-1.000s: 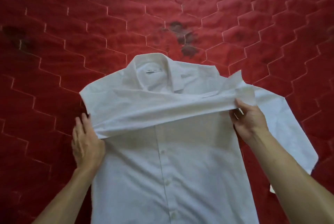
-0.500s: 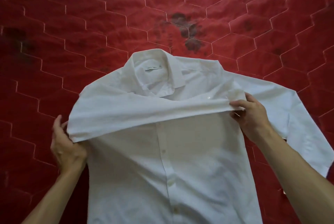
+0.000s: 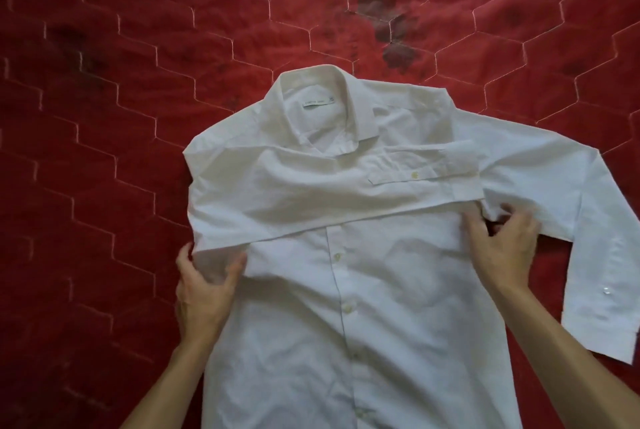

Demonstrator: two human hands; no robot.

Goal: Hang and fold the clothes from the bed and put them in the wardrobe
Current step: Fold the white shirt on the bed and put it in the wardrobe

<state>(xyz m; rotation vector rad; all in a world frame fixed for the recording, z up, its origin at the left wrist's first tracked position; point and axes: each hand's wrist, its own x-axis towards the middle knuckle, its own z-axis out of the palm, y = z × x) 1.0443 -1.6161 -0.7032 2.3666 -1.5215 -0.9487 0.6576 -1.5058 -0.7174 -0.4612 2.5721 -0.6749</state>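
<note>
At lower left, the left hand (image 3: 202, 290): grips the shirt (image 3: 381, 307) at its left edge, thumb on top of the cloth, fingers tucked under the fold at the turn of the crossed sleeve (image 3: 311, 200). At right, the right hand (image 3: 502, 248): pinches the cloth at the opposite armpit, forefinger laid along the chest, other fingers curled into the bunched fabric just below the end of the crossed sleeve. Bare forearms, both rising from the lower edge of the view.

Between the hands: a white button-up shirt, front up, buttoned, flat on the bedcover (image 3: 104, 186). Lies with the collar (image 3: 311, 99) away from the person, a small label (image 3: 317, 102) inside it, print too small to read. Crossed sleeve folded over the chest from left to right, slanting slightly upward, with the cuff (image 3: 426, 169) and its single button ending at the right side of the chest. The other sleeve (image 3: 561, 186) spread out to the right on the bedcover, bent at the elbow and running back down toward the person, its end near the right forearm. Hem cut off by the bottom edge.

Around the shirt: a red quilted bedcover, pale stitching in a six-sided pattern. Dark blotches (image 3: 391, 30) beyond the collar, apart from the shirt; a fainter dark patch far to the left.
</note>
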